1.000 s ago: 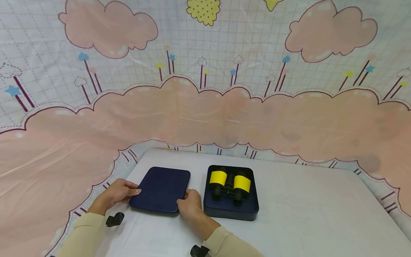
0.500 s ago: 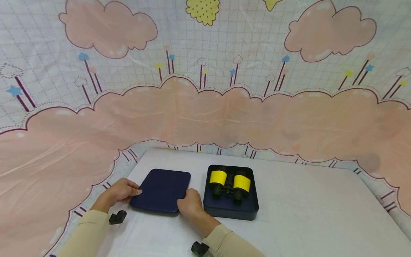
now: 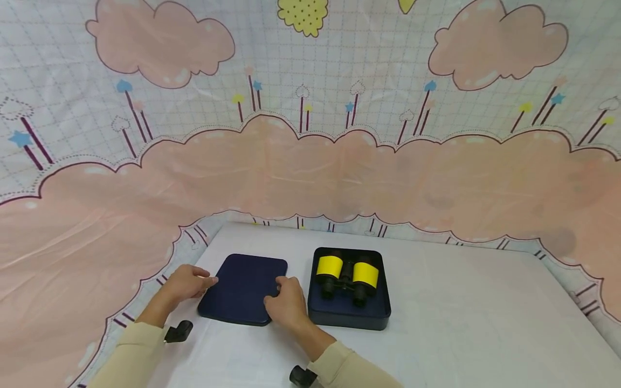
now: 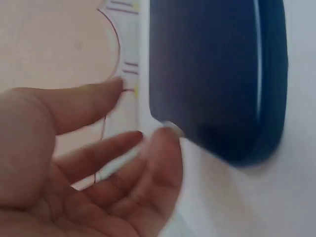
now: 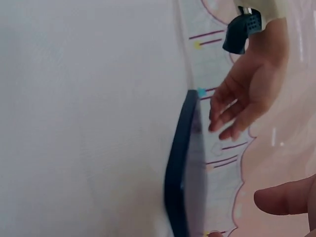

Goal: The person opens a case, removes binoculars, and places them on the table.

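Observation:
A dark blue flat lid (image 3: 240, 288) lies on the white table, seen up close as lid (image 4: 217, 74) and edge-on as lid (image 5: 183, 168). My left hand (image 3: 190, 281) hovers by its left edge with fingers straight and spread; in the left wrist view one fingertip of that hand (image 4: 103, 168) is just at the lid's corner. My right hand (image 3: 286, 303) sits at the lid's right front edge with fingers relaxed, gripping nothing. To the right is a dark blue box base (image 3: 378, 318) holding black binoculars with yellow bands (image 3: 347, 274).
White tabletop (image 3: 461, 323) stretches to the right of the box. A pink cloud-print backdrop (image 3: 310, 161) curves round the back and left side. Black wrist-camera mounts (image 3: 177, 331) sit on both forearms.
Both hands have let go of the lid's edges. The left hand has opened and lifted slightly; the right hand has shifted up along the lid's right edge. The lid lies flat.

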Action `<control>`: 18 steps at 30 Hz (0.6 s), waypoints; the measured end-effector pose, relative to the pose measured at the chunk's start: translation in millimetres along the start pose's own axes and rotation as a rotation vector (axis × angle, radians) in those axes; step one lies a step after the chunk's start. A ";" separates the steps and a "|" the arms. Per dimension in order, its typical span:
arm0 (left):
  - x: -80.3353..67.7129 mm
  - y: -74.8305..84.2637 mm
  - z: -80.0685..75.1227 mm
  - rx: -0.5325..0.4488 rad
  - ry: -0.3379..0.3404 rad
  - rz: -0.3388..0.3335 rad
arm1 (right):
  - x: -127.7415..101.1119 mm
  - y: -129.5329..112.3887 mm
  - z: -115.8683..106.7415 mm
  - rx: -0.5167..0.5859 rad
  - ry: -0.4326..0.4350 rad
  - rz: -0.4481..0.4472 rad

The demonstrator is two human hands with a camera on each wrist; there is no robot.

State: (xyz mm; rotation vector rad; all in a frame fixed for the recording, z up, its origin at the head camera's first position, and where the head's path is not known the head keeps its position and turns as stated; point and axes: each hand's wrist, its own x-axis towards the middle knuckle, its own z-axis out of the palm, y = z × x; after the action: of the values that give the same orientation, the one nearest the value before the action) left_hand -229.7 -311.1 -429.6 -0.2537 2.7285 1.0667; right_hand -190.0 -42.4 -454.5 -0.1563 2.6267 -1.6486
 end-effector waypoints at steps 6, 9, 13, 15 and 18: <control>-18.2 22.7 8.1 -0.174 -0.021 0.068 | -12.2 -12.4 -14.7 0.056 -0.024 -0.036; -27.7 35.9 13.9 -0.235 -0.029 0.096 | -16.0 -15.9 -23.2 0.056 -0.028 -0.049; -37.6 51.9 22.1 -0.322 -0.051 0.148 | -17.7 -16.6 -34.0 0.055 -0.026 -0.060; -42.8 60.2 26.3 -0.355 -0.059 0.176 | -17.8 -15.5 -39.3 0.058 -0.021 -0.057; -50.3 72.1 33.2 -0.388 -0.072 0.206 | -17.5 -13.4 -47.5 0.059 -0.021 -0.054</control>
State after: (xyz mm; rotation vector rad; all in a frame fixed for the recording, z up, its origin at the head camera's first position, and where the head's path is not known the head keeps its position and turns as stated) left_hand -193.8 -231.9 -394.3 0.0130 2.5048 1.6260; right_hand -175.7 -3.8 -422.1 -0.2433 2.5781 -1.7285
